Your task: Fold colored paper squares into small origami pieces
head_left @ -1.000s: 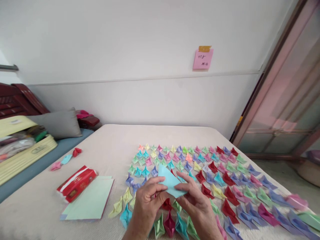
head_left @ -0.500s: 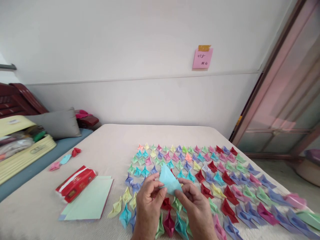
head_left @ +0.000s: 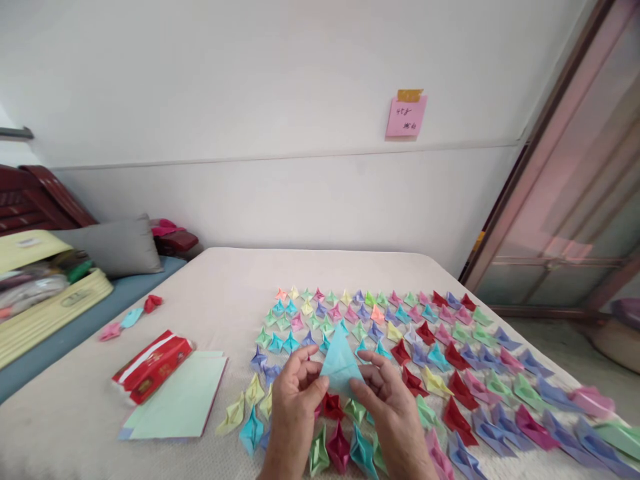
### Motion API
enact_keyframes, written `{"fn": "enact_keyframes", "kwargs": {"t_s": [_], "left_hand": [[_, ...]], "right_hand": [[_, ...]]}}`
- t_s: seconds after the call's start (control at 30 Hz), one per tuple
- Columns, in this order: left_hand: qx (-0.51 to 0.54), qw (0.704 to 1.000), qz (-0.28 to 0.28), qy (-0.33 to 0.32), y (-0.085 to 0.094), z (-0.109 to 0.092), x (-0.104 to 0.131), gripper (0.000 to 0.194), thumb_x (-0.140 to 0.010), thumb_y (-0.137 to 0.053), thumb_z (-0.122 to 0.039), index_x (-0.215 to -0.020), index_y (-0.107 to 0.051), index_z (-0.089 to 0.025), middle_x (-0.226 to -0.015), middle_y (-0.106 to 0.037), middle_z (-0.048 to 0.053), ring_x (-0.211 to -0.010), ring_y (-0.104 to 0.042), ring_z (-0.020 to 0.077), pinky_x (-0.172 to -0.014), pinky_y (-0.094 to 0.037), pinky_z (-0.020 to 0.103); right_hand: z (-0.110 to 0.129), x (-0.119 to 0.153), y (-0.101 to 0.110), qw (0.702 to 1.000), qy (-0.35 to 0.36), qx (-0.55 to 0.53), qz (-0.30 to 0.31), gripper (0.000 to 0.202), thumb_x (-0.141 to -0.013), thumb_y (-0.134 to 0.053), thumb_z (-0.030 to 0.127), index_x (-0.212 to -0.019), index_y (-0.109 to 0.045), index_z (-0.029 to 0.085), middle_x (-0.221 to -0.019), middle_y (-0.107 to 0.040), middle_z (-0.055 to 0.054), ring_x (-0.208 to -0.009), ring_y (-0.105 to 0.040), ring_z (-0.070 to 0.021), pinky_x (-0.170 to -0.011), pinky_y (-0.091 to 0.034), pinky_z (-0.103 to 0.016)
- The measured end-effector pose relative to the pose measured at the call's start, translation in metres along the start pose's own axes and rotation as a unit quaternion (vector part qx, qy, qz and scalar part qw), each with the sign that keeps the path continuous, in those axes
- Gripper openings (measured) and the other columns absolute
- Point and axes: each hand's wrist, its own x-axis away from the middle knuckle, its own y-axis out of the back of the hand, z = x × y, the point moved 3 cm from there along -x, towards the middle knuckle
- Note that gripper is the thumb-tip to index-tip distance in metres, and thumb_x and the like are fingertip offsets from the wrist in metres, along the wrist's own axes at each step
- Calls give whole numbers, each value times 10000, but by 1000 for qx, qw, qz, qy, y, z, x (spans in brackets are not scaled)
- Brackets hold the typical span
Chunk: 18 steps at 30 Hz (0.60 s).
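Note:
A light blue folded paper (head_left: 341, 363) is held up between both hands, its point facing away from me. My left hand (head_left: 299, 403) pinches its lower left corner between thumb and fingers. At the lower right corner, my right hand (head_left: 387, 407) grips the same paper, thumb on top. Beneath and around the hands lie rows of small folded paper pieces in many colours, among them a dark red one (head_left: 339, 448), a teal one (head_left: 363, 452) and a yellow one (head_left: 435, 382). My wrists hide some of them.
On the white-covered table (head_left: 225, 280), a red packet (head_left: 153, 367) overlaps a stack of pale green sheets (head_left: 183, 397) at left. Three small paper pieces (head_left: 131, 318) lie behind it. A yellow box (head_left: 55, 310) and grey cushion (head_left: 115, 247) are beyond the left edge.
The light blue paper has turned slightly so its point now stands more upright and centred between my hands. My left hand has shifted slightly to the left.

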Motion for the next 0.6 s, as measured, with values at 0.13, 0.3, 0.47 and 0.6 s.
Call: {"fn": "enact_keyframes", "kwargs": {"t_s": [0.13,0.3,0.47,0.6], "left_hand": [[15,999,35,38,-2,-1,-3,400,-624,-708,-90,-1019,-672,-142,-697,-726,13,-625,-642,155,-585,-478,231],[-52,987,112,102,1,4,-5,106,-622,-706,-113,-726,-701,-132,-581,-667,-1,-529,-582,145,-520,-434,242],[-100,988,90,74,6,4,-8,45,-620,-713,-125,-601,-673,-136,-485,-596,-40,-458,-484,100,-484,-353,213],[-70,992,81,62,2,-2,-6,41,-631,-721,-145,-632,-679,-146,-500,-603,-51,-474,-500,99,-499,-369,203]], "right_hand": [[0,-3,4,999,20,47,-7,316,-768,-709,305,-1047,-592,215,-656,-637,39,-586,-562,-155,-542,-426,-251],[5,-2,11,970,121,206,-41,255,-787,-653,262,-1038,-640,219,-785,-719,-28,-781,-647,-225,-727,-503,-330],[5,3,12,932,202,296,-50,256,-828,-614,224,-1079,-646,261,-866,-738,-38,-816,-696,-229,-671,-555,-294],[11,8,7,869,327,371,-26,295,-861,-588,151,-1134,-578,262,-1024,-701,-78,-953,-672,-255,-800,-552,-369]]}}
